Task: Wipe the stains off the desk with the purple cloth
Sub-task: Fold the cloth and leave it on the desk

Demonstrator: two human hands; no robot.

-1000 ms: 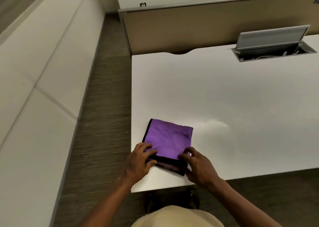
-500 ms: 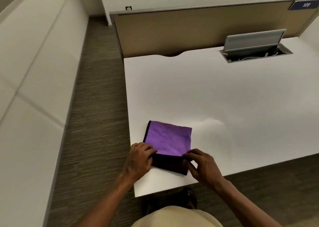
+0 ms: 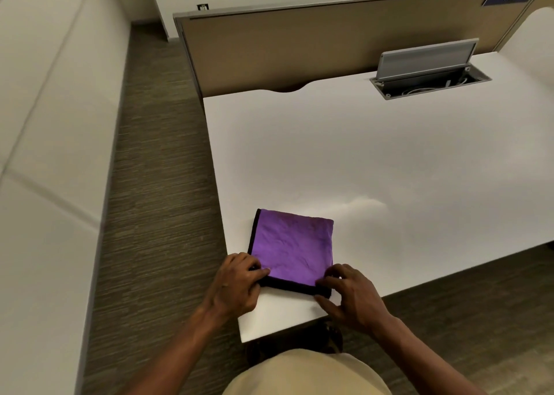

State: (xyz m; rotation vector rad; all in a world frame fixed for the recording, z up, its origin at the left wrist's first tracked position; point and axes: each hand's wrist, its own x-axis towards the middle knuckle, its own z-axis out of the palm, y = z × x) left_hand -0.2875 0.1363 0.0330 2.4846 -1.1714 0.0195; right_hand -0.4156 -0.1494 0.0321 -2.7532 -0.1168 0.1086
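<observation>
Head view, looking down past the knees: the purple cloth (image 3: 292,249) lies folded into a neat square near the left front corner of the white worktop (image 3: 404,166), flat, with its dark-bound edge on the near side, right under the fingers. The left hand (image 3: 236,286) has its fingers (image 3: 260,271) curled down onto the near left corner of the cloth, pressing or pinching the hem — whether the thumb is tucked under the fold I cannot tell. The right hand (image 3: 350,297) sits at the near right corner, fingers (image 3: 328,281) bent and closing on the dark edge, thumb low at the corner; it looks like a light pinch, not a full grip. Now the handling, as a judgement: this is a soft, light, limp cloth, nothing fragile, likely to slide easily on the smooth top and to fall open if lifted by one layer alone. Best hold, I'd say, is through all the folded layers at that near hem, or a flat palm on top for the wiping. Beyond the fingers, a faint pale smear (image 3: 364,204) shows just past the cloth's far right corner — possibly the stain. Far beyond, the cable hatch (image 3: 428,70) stands open, well apart.
</observation>
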